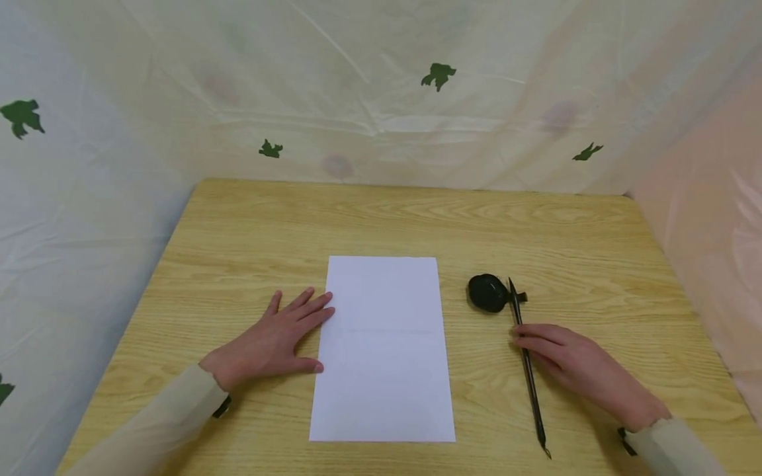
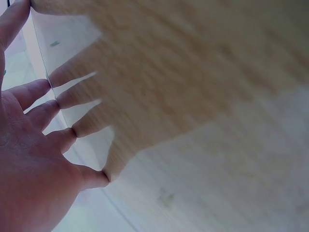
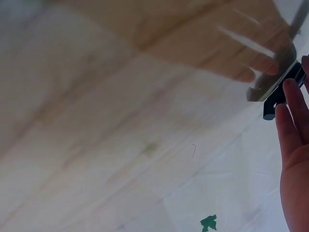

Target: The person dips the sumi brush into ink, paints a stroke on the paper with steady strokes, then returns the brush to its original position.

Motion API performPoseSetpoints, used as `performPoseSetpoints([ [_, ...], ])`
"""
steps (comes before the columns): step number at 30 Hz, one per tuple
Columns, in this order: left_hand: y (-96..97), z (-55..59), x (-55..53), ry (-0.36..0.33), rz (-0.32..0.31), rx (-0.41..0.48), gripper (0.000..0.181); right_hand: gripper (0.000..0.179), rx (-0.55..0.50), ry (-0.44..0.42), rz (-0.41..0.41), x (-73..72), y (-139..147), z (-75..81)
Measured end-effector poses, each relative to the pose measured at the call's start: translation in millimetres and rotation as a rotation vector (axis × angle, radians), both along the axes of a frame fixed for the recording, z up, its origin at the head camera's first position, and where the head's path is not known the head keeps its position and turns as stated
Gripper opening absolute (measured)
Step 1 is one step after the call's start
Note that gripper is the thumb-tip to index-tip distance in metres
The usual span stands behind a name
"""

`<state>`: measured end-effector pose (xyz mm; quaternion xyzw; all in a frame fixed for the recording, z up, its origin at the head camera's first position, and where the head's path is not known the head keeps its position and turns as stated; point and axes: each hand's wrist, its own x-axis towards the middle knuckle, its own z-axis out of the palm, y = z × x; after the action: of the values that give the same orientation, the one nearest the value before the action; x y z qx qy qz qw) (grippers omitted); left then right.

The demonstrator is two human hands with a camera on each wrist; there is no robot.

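Note:
A sheet of white paper [image 1: 383, 350] lies lengthwise in front of me on the table. My left hand [image 1: 270, 344] is spread flat at its left side, with the fingertips and thumb tip on the paper's edge. The left wrist view shows this hand [image 2: 36, 145] with its fingers apart, mirrored in the tabletop. To the right, my right hand [image 1: 574, 367] pinches a dark dip pen [image 1: 534, 403] above mid-shaft. The metal nib points toward me, and the tapered far end overlaps a black pen rest [image 1: 488, 293]. In the right wrist view, the right hand [image 3: 297, 130] partly shows beside a dark object.
The wood-grain table [image 1: 250, 225] has rounded far corners. A pale translucent curtain [image 1: 357, 86] with green bird shapes encloses its back and sides. Dark straps [image 1: 222, 406] show at both cuffs.

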<state>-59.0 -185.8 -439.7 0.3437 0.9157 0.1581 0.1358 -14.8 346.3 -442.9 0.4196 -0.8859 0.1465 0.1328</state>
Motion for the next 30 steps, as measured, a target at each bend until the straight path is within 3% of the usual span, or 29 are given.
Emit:
performPoseSetpoints([
  [20, 0.3, -0.8, -0.4, -0.005, 0.004, -0.005, 0.097, 0.055, 0.032, -0.034, -0.004, -1.4, 1.0, 0.9],
  [27, 0.7, -0.9, -0.1, -0.01, 0.004, -0.002, 0.097, 0.052, -0.003, -0.056, -0.032, 3.8, 1.6, 16.7],
  [30, 0.8, -1.0, -0.6, -0.007, 0.004, -0.011, 0.097, 0.054, 0.009, -0.017, -0.066, 5.3, 1.7, 25.4],
])
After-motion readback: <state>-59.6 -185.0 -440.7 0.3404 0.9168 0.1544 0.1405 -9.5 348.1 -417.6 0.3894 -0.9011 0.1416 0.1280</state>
